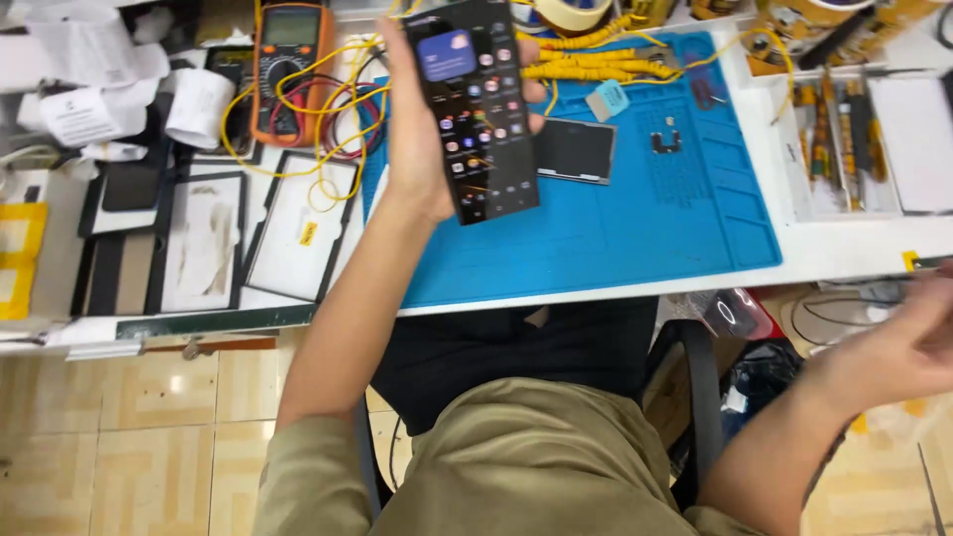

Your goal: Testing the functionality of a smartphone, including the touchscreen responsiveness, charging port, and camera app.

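Cluttered repair bench with a blue mat point(635, 228): above the mat's left edge the left hand point(417, 129) gripped a lit phone point(475, 104) one-handed, which could slip, while the blurred right hand point(918, 342), finger state indiscernible, hung well off the mat.

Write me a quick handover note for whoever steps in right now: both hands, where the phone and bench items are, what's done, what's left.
Left hand: grips the smartphone above the blue mat, screen lit and showing icons.
Right hand: off the bench to the right, blurred, apparently holding nothing.
On the mat: dark flat panel, small black part. Orange multimeter with its leads sits left.
Done: phone powers on. Left: unclear from this view.
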